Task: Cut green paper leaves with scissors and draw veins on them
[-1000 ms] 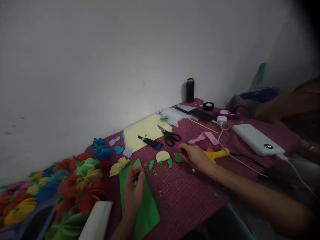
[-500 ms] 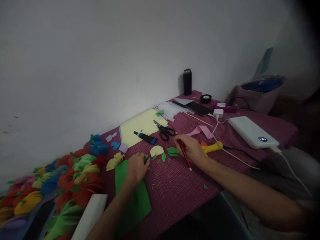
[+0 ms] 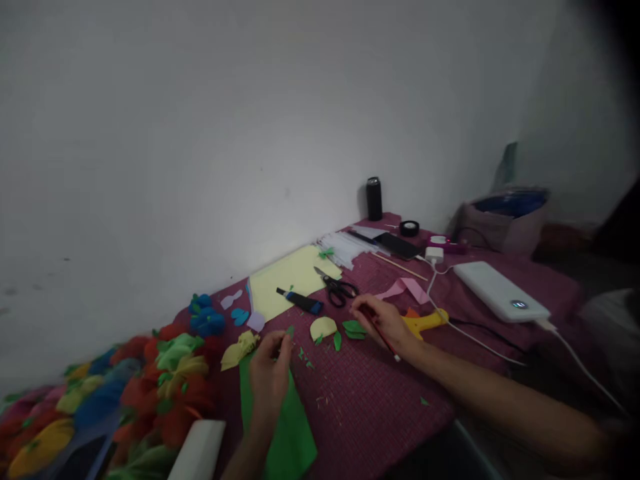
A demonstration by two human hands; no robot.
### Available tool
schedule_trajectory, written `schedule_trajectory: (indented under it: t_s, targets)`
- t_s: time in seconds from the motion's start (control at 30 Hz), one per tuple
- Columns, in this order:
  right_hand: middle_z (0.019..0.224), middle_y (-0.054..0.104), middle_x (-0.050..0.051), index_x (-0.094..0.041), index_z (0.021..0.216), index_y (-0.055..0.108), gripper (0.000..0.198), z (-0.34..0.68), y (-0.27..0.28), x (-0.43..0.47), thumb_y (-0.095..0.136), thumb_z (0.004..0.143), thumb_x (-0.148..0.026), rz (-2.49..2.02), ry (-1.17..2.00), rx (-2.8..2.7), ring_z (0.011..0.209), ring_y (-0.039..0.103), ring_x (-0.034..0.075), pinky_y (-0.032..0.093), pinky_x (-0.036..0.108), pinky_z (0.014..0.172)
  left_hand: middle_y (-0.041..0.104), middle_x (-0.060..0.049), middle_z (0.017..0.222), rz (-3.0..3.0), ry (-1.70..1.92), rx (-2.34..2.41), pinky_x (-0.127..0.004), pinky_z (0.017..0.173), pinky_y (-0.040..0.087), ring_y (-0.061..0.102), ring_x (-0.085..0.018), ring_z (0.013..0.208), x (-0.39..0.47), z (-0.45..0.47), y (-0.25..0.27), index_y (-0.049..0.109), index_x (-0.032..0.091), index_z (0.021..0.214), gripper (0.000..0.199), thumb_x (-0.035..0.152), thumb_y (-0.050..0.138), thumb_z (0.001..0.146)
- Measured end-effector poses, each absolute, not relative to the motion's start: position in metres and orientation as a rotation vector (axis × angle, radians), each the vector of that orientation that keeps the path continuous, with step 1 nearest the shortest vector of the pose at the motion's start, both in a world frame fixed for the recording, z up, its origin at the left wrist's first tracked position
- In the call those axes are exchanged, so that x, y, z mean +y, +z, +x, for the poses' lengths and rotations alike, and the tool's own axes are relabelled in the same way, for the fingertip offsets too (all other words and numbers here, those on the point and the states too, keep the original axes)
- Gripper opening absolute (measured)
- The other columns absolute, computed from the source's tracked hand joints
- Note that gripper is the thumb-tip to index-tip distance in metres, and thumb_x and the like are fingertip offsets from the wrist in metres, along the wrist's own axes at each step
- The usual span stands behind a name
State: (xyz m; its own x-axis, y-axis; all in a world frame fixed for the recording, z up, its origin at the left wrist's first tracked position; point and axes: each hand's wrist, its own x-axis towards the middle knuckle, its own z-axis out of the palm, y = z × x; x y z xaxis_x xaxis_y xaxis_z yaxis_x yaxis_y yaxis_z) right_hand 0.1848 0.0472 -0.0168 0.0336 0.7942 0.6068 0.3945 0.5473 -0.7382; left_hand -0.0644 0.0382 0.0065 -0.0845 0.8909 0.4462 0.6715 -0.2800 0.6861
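Observation:
My left hand (image 3: 269,377) pinches a small green piece (image 3: 291,331) between thumb and fingertips, raised over a green sheet (image 3: 293,437). In my right hand (image 3: 385,323) is a red pencil (image 3: 384,339), held slanting with its pale end toward me. Close to that hand lie green leaf shapes (image 3: 355,329), a single green leaf (image 3: 337,341) and a pale yellow rounded piece (image 3: 323,327). Black scissors (image 3: 337,290) and a blue-black box cutter (image 3: 303,302) rest beyond them, partly on pale yellow sheets (image 3: 280,279). Green scraps (image 3: 305,359) are scattered between my hands.
Many colourful flowers (image 3: 165,380) crowd the left side, beside a white bar (image 3: 200,450). To the right are a yellow glue gun (image 3: 424,323), a pink strip (image 3: 407,289), a white power bank (image 3: 503,291) with cables and a phone (image 3: 397,245). A black can (image 3: 374,199) stands behind.
My left hand has lifted off the green sheet and turned upward with the small green piece. My right hand keeps the pencil. The view has tilted up, so everything sits lower.

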Motion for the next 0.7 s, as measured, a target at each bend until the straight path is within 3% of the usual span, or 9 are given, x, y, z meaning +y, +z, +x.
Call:
schedule_trajectory:
  t_s: [0.1,0.17,0.23,0.33,0.43,0.53,0.7]
  targets:
    - [0.068,0.061,-0.001,-0.02,0.086,0.057,0.011,0.165,-0.001,0.031,0.053,0.087,-0.031,-0.983,0.598,-1.618,0.058,0.057,0.013,0.044,0.021,0.052,0.071,-0.003,0.08,2.331,1.338,1.629,-0.027,0.062,0.05,0.066,-0.018,0.067,0.026,-0.054,0.002,0.062,0.02,0.09,0.016,0.03,0.05,0.087]
    - [0.071,0.06,-0.001,-0.02,0.09,0.055,0.014,0.149,0.004,0.019,0.056,0.086,-0.034,-0.877,1.05,-1.524,0.061,0.057,0.013,0.045,0.022,0.054,0.071,-0.007,0.091,2.655,1.342,1.462,-0.031,0.069,0.051,0.067,-0.02,0.077,0.02,-0.048,-0.004,0.061,0.019,0.095,0.016,0.021,0.047,0.089]
    - [0.071,0.056,-0.003,-0.021,0.089,0.053,0.019,0.135,0.0,0.01,0.062,0.082,-0.035,-0.818,1.255,-1.373,0.058,0.052,0.011,0.042,0.021,0.052,0.069,-0.01,0.099,2.881,1.302,1.311,-0.035,0.076,0.051,0.066,-0.022,0.085,0.013,-0.042,-0.009,0.06,0.017,0.099,0.018,0.013,0.045,0.089]
    - [0.075,0.053,-0.004,-0.021,0.09,0.051,0.02,0.126,-0.014,0.005,0.064,0.081,-0.033,-0.724,1.353,-1.23,0.06,0.05,0.01,0.042,0.021,0.054,0.067,-0.011,0.107,2.984,1.236,1.19,-0.039,0.081,0.049,0.064,-0.023,0.092,0.0,-0.038,-0.016,0.058,0.017,0.105,0.023,0.008,0.045,0.089]
    - [0.075,0.052,-0.004,-0.021,0.092,0.051,0.018,0.136,-0.019,0.007,0.062,0.082,-0.031,-0.709,1.34,-1.331,0.061,0.048,0.009,0.04,0.021,0.055,0.063,-0.011,0.114,2.702,1.258,1.248,-0.04,0.086,0.048,0.06,-0.024,0.101,-0.014,-0.04,-0.015,0.054,0.018,0.114,0.031,0.009,0.047,0.086]
    - [0.075,0.049,-0.004,-0.019,0.091,0.052,0.015,0.153,-0.012,0.009,0.061,0.083,-0.029,-0.702,1.297,-1.626,0.062,0.045,0.009,0.036,0.02,0.055,0.064,-0.009,0.104,2.08,1.231,1.377,-0.033,0.074,0.051,0.063,-0.021,0.089,-0.023,-0.044,-0.006,0.05,0.018,0.116,0.031,0.016,0.046,0.085]
    - [0.072,0.045,-0.004,-0.019,0.088,0.05,0.016,0.158,-0.001,0.006,0.059,0.083,-0.032,-0.725,1.245,-1.813,0.059,0.04,0.009,0.033,0.021,0.054,0.061,0.0,0.068,1.702,0.981,1.255,-0.025,0.058,0.043,0.057,-0.016,0.064,-0.021,-0.033,0.003,0.061,0.017,0.078,0.018,0.034,0.054,0.081]
